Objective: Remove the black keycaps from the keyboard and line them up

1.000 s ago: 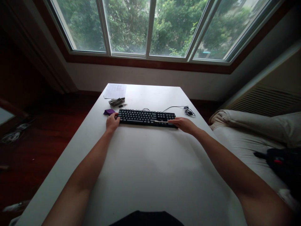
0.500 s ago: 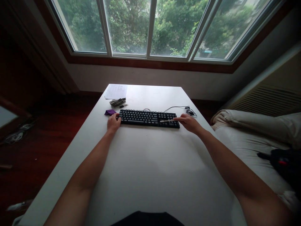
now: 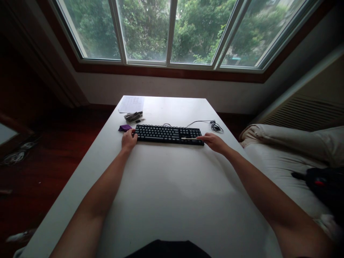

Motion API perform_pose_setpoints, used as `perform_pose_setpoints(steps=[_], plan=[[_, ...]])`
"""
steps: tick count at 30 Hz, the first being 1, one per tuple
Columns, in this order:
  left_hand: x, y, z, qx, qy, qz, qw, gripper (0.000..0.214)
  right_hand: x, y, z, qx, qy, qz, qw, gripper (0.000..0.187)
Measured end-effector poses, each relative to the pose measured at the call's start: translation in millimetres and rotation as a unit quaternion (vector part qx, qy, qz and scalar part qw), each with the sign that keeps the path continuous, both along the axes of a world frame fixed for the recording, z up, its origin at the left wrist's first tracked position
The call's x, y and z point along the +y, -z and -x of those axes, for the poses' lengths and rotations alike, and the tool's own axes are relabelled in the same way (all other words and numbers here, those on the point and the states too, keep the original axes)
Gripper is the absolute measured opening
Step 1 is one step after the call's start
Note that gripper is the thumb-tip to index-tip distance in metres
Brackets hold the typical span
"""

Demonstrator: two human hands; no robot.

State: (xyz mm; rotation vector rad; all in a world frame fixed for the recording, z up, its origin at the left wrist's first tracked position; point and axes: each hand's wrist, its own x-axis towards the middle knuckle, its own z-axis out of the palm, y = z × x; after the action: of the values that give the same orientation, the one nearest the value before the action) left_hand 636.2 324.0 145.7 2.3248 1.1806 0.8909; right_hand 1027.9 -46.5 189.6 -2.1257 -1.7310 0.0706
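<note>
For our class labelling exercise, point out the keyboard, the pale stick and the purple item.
Keyboard [image 3: 168, 134]: head view, on its middle keys.
Pale stick [image 3: 189, 138]: head view, mid-shaft.
Purple item [image 3: 125, 128]: head view, near its centre.

Your keyboard [image 3: 158, 133] is black, its cable [image 3: 215, 126] black too, against your plain white table [image 3: 172, 179]. Your thin stick [image 3: 188, 138] is pale. The cloth [image 3: 125, 127] is solid purple. Beyond, you face green leaves [image 3: 201, 36], a whitish window frame [image 3: 172, 32] and red-brown wooden trim [image 3: 172, 71]; the floor [image 3: 59, 157] is dark red.

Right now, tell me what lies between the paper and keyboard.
The head view shows a grayish bundle and a small dark item between the paper and keyboard.
</note>
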Motion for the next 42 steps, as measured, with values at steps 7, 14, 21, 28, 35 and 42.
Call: perform_pose_setpoints(steps=[7,14,21,28,35,42], plan=[[0,2.3,1,0.008,0.001,0.001,1.000,0.034,-8,0.9,-17,-0.006,0.022,0.012,1.000,0.037],[-5,0.2,2,0.014,-0.005,0.000,1.000,0.034,-33,-1.9,-42,-0.019,0.035,0.029,0.999,0.038],[-6,-2.0,3,0.015,0.000,0.011,1.000,0.034,-58,-2.7,-63,0.013,0.074,0.032,0.997,0.040],[-4,0.5,2,0.008,0.002,0.005,1.000,0.034,-54,3.9,-54,0.023,0.077,0.027,0.996,0.040],[-4,-0.5,1,0.014,0.000,0.004,1.000,0.034,-53,3.4,-50,0.000,0.071,0.026,0.997,0.038],[-4,-1.9,1,0.013,0.000,0.009,1.000,0.034,-57,8.9,-48,-0.004,0.079,0.025,0.997,0.039]])
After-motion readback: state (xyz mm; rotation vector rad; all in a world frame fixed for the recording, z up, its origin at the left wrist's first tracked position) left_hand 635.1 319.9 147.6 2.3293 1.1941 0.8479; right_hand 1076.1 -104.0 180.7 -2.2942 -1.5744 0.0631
